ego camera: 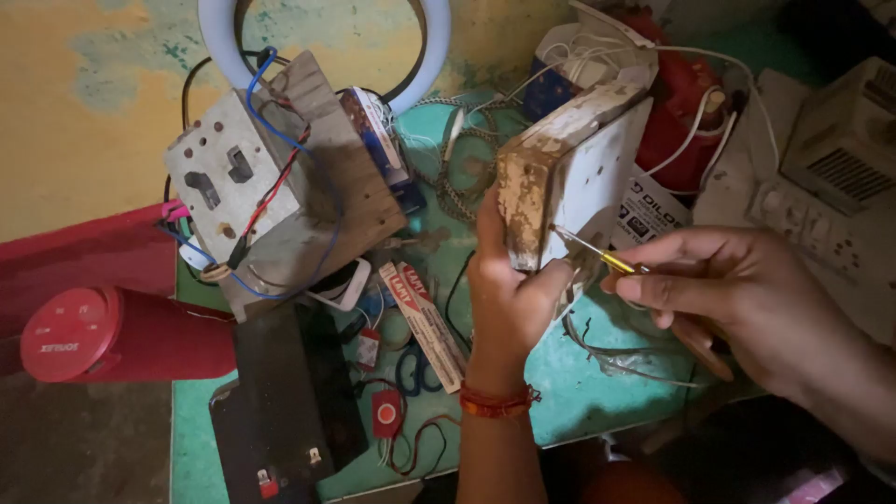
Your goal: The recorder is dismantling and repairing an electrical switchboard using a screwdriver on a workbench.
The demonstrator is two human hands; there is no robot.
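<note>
My left hand (pixel 509 289) grips a worn wooden switchboard box (pixel 569 168) with a white front plate, holding it upright over the green table. A red thread band circles that wrist. My right hand (pixel 719 289) pinches a thin screwdriver (pixel 597 252) with a yellow handle. Its metal tip touches the box's lower front edge, right beside my left thumb. Loose wires hang below the box.
Another opened switchboard (pixel 271 177) with red and blue wires stands at the left. A red cylinder (pixel 112 334), a black battery (pixel 289 401), a small red-and-white carton (pixel 425 322), a ring light (pixel 425 56), a red device (pixel 686 103) and a white power unit (pixel 831 149) crowd the table (pixel 579 383).
</note>
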